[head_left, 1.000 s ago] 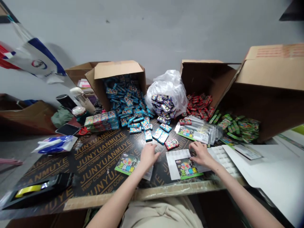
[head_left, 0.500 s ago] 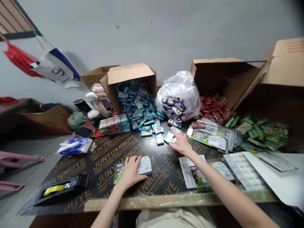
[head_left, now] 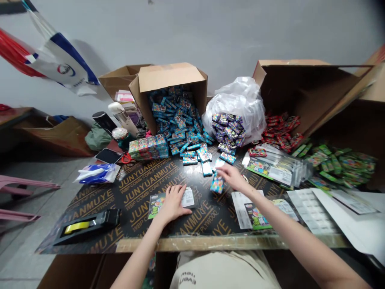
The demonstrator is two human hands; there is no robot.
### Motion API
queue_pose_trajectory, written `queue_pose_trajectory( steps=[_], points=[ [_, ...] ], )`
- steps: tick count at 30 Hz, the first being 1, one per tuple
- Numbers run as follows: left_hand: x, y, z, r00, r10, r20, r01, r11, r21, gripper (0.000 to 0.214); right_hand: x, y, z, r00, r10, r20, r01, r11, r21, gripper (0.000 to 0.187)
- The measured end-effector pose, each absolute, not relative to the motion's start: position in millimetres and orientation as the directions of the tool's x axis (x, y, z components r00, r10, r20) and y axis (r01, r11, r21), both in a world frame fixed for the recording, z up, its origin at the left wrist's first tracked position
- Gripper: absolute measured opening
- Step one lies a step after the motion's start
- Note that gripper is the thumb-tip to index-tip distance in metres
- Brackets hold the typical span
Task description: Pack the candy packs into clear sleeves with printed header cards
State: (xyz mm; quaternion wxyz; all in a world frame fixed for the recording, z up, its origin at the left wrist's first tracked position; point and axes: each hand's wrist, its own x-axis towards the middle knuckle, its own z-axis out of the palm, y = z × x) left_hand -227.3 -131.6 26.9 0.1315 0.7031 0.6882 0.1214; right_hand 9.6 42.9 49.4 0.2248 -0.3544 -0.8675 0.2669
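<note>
now the right hand (head_left: 233,176) had drawn a blue box (head_left: 216,184) nearer, so one was picked out, pinched in its grip over the surface (head_left: 204,226); the left hand (head_left: 172,203) lay splayed on a printed packet (head_left: 155,205).

"What is on the left of the table (head_left: 207,218)?"
"The tape holder (head_left: 105,220), near the front. The phone (head_left: 107,156) lies farther back."
"And behind?"
"A box (head_left: 173,75) with little packs (head_left: 177,114) in it. A bag (head_left: 236,104) is right of it."
"The left hand (head_left: 173,202)?"
"On a card (head_left: 155,204), in front of the box."
</note>
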Motion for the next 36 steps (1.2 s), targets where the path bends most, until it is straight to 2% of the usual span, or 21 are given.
queue_pose_trajectory(
  steps=[3, 4, 7, 9, 11, 15, 18, 23, 31, 36],
  points=[
    [-226, -127, 31, 0.02, 1.0, 0.005, 0.928, -0.021, 0.372, 0.085, 1, 20, 33, -0.696, 0.707, 0.128, 0.483, 0.592, -0.645, 0.027],
    [-227, -127, 33, 0.007, 1.0, 0.017, 0.927, -0.012, 0.375, 0.083, 2, 14, 29, -0.694, 0.709, 0.129, 0.488, 0.594, -0.639, 0.032],
    [-231, -129, 36, -0.04, 0.998, 0.054, 0.922, 0.016, 0.388, 0.081, 11, 3, 24, -0.726, 0.672, 0.142, 0.498, 0.658, -0.565, 0.076],
    [-232, -130, 39, -0.058, 0.996, 0.067, 0.917, 0.026, 0.399, 0.08, 18, -1, 26, -0.77, 0.624, 0.134, 0.482, 0.707, -0.518, 0.091],
    [-230, -129, 42, -0.065, 0.996, 0.065, 0.913, 0.033, 0.406, 0.079, 21, -5, 29, -0.781, 0.608, 0.144, 0.453, 0.708, -0.542, 0.086],
    [-217, -121, 47, -0.033, 0.999, 0.04, 0.914, 0.014, 0.405, 0.08, 14, -10, 45, -0.738, 0.627, 0.25, 0.379, 0.691, -0.616, 0.079],
    [-207, -114, 51, 0.045, 0.998, 0.042, 0.897, -0.059, 0.438, 0.084, 4, -13, 61, -0.761, 0.588, 0.273, 0.38, 0.745, -0.548, 0.077],
    [-200, -105, 61, 0.064, 0.99, 0.122, 0.866, -0.116, 0.486, 0.097, -5, -17, 75, -0.81, 0.553, 0.194, 0.441, 0.794, -0.419, 0.072],
    [-202, -101, 66, 0.066, 0.991, 0.115, 0.826, -0.119, 0.551, 0.104, -1, -10, 83, -0.878, 0.446, 0.173, 0.284, 0.777, -0.562, 0.077],
    [-204, -101, 67, 0.044, 0.995, 0.087, 0.773, -0.09, 0.629, 0.108, 4, -6, 89, -0.849, 0.498, 0.177, 0.32, 0.751, -0.577, 0.076]
  ],
)
